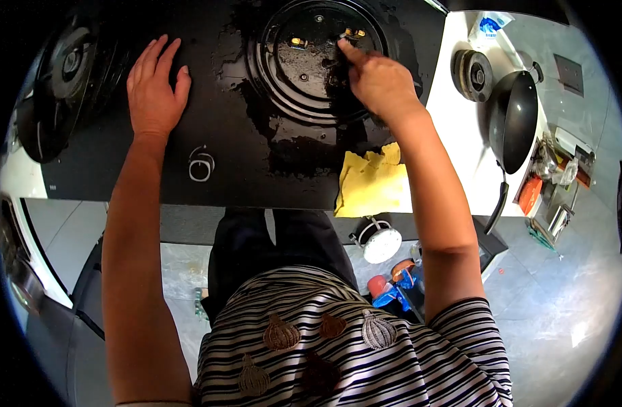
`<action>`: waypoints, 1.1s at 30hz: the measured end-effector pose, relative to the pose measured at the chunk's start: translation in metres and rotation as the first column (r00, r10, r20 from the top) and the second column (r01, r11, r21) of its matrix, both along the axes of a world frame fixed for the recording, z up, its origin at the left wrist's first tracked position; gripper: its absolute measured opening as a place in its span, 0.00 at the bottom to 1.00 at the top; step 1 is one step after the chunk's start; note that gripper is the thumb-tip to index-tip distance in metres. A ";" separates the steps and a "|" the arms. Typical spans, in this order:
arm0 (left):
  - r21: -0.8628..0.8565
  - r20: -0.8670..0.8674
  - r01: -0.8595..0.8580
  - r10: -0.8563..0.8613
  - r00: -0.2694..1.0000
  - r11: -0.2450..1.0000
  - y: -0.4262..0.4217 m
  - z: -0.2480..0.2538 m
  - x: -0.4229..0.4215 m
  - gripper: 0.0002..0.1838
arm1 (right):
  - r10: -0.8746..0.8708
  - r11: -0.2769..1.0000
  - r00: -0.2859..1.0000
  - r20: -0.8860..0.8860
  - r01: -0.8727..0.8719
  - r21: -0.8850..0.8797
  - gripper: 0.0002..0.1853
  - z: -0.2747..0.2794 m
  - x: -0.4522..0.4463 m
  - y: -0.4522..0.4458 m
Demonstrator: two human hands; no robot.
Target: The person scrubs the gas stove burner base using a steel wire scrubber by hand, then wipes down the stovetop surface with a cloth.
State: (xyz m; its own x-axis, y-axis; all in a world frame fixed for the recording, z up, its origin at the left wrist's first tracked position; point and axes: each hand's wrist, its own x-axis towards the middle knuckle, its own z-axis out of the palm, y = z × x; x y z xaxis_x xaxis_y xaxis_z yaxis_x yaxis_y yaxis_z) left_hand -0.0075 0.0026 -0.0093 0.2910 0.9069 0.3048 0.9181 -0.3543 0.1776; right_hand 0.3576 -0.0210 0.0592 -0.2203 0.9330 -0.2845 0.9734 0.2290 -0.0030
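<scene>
My left hand (156, 88) lies flat with fingers stretched out on the left part of a black cooktop (209, 129). My right hand (382, 81) is over the round burner recess (284, 91). Its index finger is stretched out, its tip at or very near a small brass fitting (355, 32); the other fingers are curled and partly hidden, and I see nothing held. A second brass fitting (298, 43) sits to the left in the recess. Wet patches shine around the recess. A yellow cloth (371, 183) lies at the front edge, close to my right forearm.
A burner part (472, 76) and a black wok (514, 122) stand on the white counter at right. A small whitish ring (200, 168) lies on the cooktop near my left forearm. Another burner (71, 61) is at far left. Below is a round white-topped object (382, 245).
</scene>
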 end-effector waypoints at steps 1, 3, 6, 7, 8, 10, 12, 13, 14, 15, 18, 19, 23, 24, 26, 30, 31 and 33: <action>0.005 -0.008 -0.013 0.013 1.000 1.000 -0.003 0.000 0.000 0.25 | 0.015 0.999 0.999 0.030 -0.016 0.031 0.28 -0.005 -0.002 0.006; 0.011 -0.025 -0.015 0.015 1.000 1.000 0.000 0.001 0.001 0.25 | 0.030 0.999 0.999 0.035 -0.031 0.033 0.28 -0.003 -0.001 0.009; 0.085 -0.082 0.028 -0.021 0.996 0.996 -0.002 0.004 0.002 0.22 | 0.077 0.991 0.992 0.098 -0.065 -0.117 0.30 0.017 0.006 -0.004; 0.100 -0.115 0.025 -0.013 0.993 0.995 -0.006 0.004 0.003 0.22 | 0.119 0.990 0.991 0.063 -0.114 -0.078 0.28 0.016 0.011 -0.009; 0.068 -0.120 -0.018 0.026 0.992 0.998 -0.013 0.003 0.006 0.21 | 0.131 0.990 0.990 0.056 -0.128 -0.063 0.28 0.013 0.018 -0.007; -0.047 -0.021 -0.017 0.016 1.000 0.999 -0.027 0.011 0.007 0.21 | 0.217 0.976 0.975 -0.051 -0.217 0.009 0.27 0.008 0.028 -0.009; -0.114 0.024 0.021 -0.018 1.000 0.993 -0.046 0.017 0.002 0.22 | 0.218 0.975 0.969 -0.112 -0.212 0.064 0.25 0.006 0.026 -0.006; -0.177 0.077 0.073 -0.061 0.995 0.982 -0.056 0.019 0.000 0.22 | 0.190 0.981 0.965 -0.183 -0.179 0.075 0.25 0.009 0.023 -0.005; -0.175 0.074 0.058 -0.045 0.996 0.983 -0.067 0.019 0.001 0.22 | 0.162 0.986 0.954 -0.253 -0.147 0.078 0.24 0.011 0.019 -0.004; -0.156 0.084 0.034 -0.022 0.996 0.987 -0.077 0.020 0.003 0.23 | 0.150 0.982 0.956 -0.253 -0.114 0.150 0.21 0.008 0.018 -0.005; -0.078 0.052 -0.054 0.058 0.997 0.995 -0.094 0.015 0.010 0.22 | 0.300 0.911 0.919 -0.255 -0.197 0.361 0.17 -0.006 0.029 -0.002; -0.045 0.099 -0.132 0.136 0.986 0.990 -0.096 0.011 0.012 0.21 | 0.318 0.880 0.923 -0.218 -0.202 0.431 0.14 -0.011 0.029 -0.004; -0.026 0.154 -0.247 0.248 0.956 0.969 -0.101 0.010 0.016 0.20 | 0.408 0.803 0.913 -0.028 -0.343 0.488 0.16 -0.015 0.031 -0.016; -0.026 0.152 -0.247 0.248 0.957 0.969 -0.099 0.011 0.016 0.20 | 0.396 0.808 0.918 -0.031 -0.332 0.487 0.17 -0.016 0.030 -0.017; 0.004 0.126 -0.266 0.263 0.956 0.964 -0.097 0.012 0.018 0.18 | 0.388 0.814 0.921 -0.034 -0.325 0.482 0.17 -0.018 0.025 -0.013; -0.013 0.164 -0.256 0.255 0.953 0.967 -0.100 0.014 0.018 0.20 | 0.423 0.797 0.906 -0.011 -0.366 0.481 0.22 -0.021 0.013 0.000; -0.025 0.157 -0.253 0.253 0.955 0.967 -0.098 0.014 0.017 0.20 | 0.412 0.805 0.911 0.013 -0.371 0.463 0.24 -0.022 0.011 0.002; -0.064 0.156 -0.254 0.261 0.953 0.965 -0.099 0.014 0.016 0.22 | 0.411 0.819 0.912 -0.010 -0.364 0.444 0.23 -0.020 0.018 0.000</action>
State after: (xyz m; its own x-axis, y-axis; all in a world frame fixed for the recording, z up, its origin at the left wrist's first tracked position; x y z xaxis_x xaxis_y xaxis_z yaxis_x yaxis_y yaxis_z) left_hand 0.0087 -0.0966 0.0049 -0.0038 0.9578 0.2875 0.9348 -0.0987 0.3411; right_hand 0.3751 -0.0213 0.0395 -0.5950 0.7873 0.1620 0.8033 0.5888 0.0889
